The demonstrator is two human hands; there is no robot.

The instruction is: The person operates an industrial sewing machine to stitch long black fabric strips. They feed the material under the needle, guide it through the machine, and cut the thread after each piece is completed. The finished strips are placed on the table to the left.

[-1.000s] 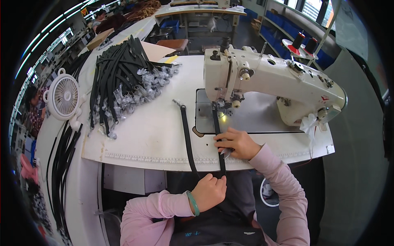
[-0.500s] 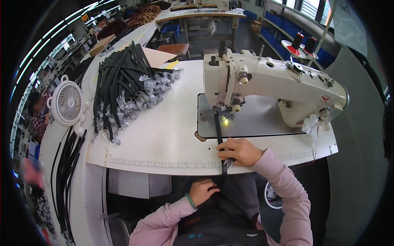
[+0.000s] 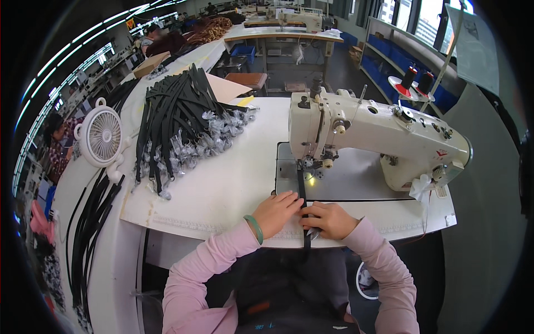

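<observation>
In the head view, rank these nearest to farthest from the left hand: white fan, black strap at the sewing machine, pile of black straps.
From the left hand:
1. Black strap at the sewing machine: just to its right.
2. Pile of black straps: ahead and to the left.
3. White fan: left of the pile.

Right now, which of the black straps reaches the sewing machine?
The single strap running from the sewing machine down between the left hand and right hand; the others lie further left, in the heap or the bundle near the fan.
</observation>
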